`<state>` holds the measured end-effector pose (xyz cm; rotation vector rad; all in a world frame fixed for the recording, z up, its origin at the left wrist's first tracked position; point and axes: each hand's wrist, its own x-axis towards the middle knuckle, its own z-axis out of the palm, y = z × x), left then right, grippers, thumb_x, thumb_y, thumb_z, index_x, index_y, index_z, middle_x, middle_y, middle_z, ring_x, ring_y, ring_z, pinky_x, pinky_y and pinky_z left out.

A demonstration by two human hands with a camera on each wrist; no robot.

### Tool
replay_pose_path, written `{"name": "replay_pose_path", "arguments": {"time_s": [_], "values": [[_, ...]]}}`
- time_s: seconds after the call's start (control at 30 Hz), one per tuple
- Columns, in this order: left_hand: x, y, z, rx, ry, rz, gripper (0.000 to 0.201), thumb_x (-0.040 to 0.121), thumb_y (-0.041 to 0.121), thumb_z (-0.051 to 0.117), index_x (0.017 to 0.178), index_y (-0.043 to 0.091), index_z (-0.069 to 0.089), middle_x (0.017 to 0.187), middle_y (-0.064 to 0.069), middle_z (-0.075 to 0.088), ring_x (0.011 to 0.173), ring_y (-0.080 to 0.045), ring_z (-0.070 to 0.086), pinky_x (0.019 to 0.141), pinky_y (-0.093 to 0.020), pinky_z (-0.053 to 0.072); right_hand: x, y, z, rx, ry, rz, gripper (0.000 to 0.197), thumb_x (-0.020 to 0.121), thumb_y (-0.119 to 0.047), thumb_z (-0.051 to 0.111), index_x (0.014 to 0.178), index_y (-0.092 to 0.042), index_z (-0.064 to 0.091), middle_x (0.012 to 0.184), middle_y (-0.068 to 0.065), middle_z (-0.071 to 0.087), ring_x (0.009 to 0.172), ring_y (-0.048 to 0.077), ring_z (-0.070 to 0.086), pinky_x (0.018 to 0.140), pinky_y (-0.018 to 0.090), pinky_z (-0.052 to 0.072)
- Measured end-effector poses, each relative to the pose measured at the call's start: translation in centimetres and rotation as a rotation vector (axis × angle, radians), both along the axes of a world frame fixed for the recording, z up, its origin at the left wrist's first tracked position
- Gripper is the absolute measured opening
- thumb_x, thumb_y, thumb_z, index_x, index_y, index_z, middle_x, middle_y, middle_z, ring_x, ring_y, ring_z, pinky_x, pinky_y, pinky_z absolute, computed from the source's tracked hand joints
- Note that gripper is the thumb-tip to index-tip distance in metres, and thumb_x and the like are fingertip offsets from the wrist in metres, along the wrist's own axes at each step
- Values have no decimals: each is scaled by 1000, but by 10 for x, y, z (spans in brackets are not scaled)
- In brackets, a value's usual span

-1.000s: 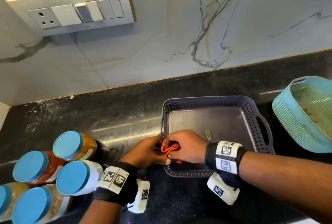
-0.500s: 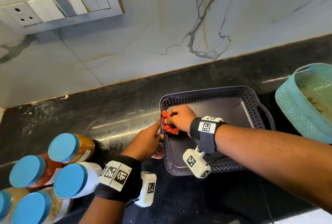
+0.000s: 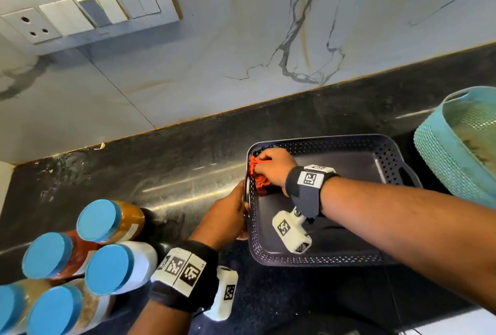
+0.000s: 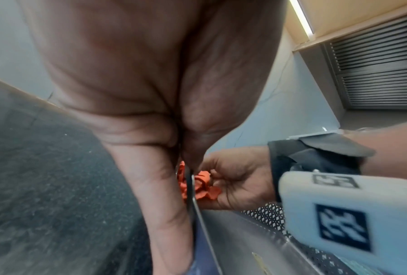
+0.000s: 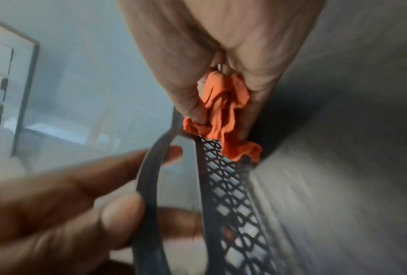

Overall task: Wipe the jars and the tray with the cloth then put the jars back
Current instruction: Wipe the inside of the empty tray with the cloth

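Since a second ago, when both hands met at the near left corner of the tray (image 3: pixel 316 261), the right hand (image 3: pixel 272 169) has carried the cloth (image 3: pixel 259 183) along the left wall to the far left corner, and the head view has tipped a little. By my reading, the inside of that wall has now been wiped from near end to far end, so the tray step is under way but not finished: the floor and the other walls look untouched as far as these pictures tell.

On the right, the grip is clamped on the cloth: thumb and fingers (image 5: pixel 188 104) bunch the orange fabric (image 5: pixel 223 115) and press it against the perforated wall (image 5: pixel 230 186) just below them. Part of the wad spills out past the fingertips onto the tray floor.

On the left, the left hand (image 3: pixel 225 216) has stayed at the tray's left handle (image 5: pixel 150 178), just short of the cloth. Its fingers (image 5: pixel 117 210) are curled round the handle loop and its thumb lies along the rim, steadying the tray on the tabletop (image 3: pixel 161 163).

Behind and to the left of that hand stand the jars (image 3: pixel 110 267), blue-lidded, upright, clustered close together, well apart from the tray and yet to be put back.
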<state>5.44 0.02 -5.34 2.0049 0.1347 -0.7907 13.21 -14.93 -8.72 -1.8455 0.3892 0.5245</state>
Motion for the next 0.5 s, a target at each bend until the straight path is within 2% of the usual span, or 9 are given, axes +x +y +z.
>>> {"name": "replay_pose_path", "arguments": {"time_s": [0.07,0.13,0.23,0.3,0.37,0.43,0.5], "values": [[1,0,-3,0,-18,11,66,106,9,40,121,73,42,92,-5,68,72,-21,69,80,-50,66,-12,-2,-1,-42,14,93,15,78,-1,75,71,-13,70,60,8,70,57,28,71,64,49,64],[1,2,-7,9,-26,16,68,106,11,42,114,79,43,95,-8,70,79,-24,72,81,-50,65,-40,-4,-2,-104,60,263,12,77,-1,77,74,-11,70,65,10,72,59,27,73,60,38,63],[-3,2,-6,17,-34,39,56,109,13,42,130,65,43,95,-8,70,80,-24,72,81,-47,66,-71,-7,5,-142,115,446,9,75,0,76,80,-6,71,74,15,74,66,34,74,63,41,64],[-6,3,-6,11,-45,45,50,112,18,39,140,59,41,96,0,70,80,-19,74,76,-38,66,-65,-6,11,-118,95,384,8,79,-4,76,77,-9,71,73,17,75,61,32,73,58,36,62],[-7,2,-4,0,-58,59,47,113,19,37,146,53,43,97,4,69,74,-13,74,71,-33,66,-46,-2,13,-76,5,223,13,84,-5,75,75,-13,68,70,14,74,53,28,69,52,34,58],[-7,2,-6,26,-92,34,55,112,16,38,148,56,39,99,-3,68,71,-15,70,75,-40,67,-25,1,18,-123,-151,143,13,81,-5,74,77,-17,71,72,7,75,61,26,71,59,39,62],[-5,3,-8,20,-102,52,53,112,18,39,149,56,39,100,-6,67,67,-13,68,75,-42,67,-16,1,17,-218,-275,213,12,78,-9,75,81,-21,76,79,-1,75,73,20,71,73,38,60]]}}
